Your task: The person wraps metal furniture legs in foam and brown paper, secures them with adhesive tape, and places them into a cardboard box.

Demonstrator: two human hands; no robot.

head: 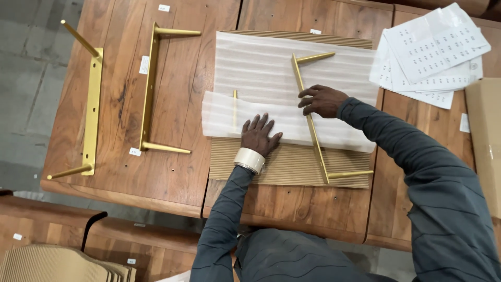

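From the head camera, the left hand (pixel 259 134) lies flat and open, palm down, on a folded sheet of white foam wrap (pixel 271 121), pinning it so it stays put; a roll of tape (pixel 249 160) sits around that wrist like a bracelet, close at hand. The right hand (pixel 323 100) rests with loosely curled fingers on the long bar of a gold metal bracket (pixel 311 125), steadying it rather than gripping it tight. That bracket lies on top of the foam, its two prongs pointing right, and the foam lies on a sheet of ribbed cardboard (pixel 292 166) spread over the wooden table (pixel 177 172). Another gold piece (pixel 235 107) shows under the foam fold. Two more brackets (pixel 151 89) (pixel 91 104) lie bare on the wood to the left, well apart from the hands. Printed papers (pixel 433 52) sit at the far right beside a cardboard box (pixel 485 141).
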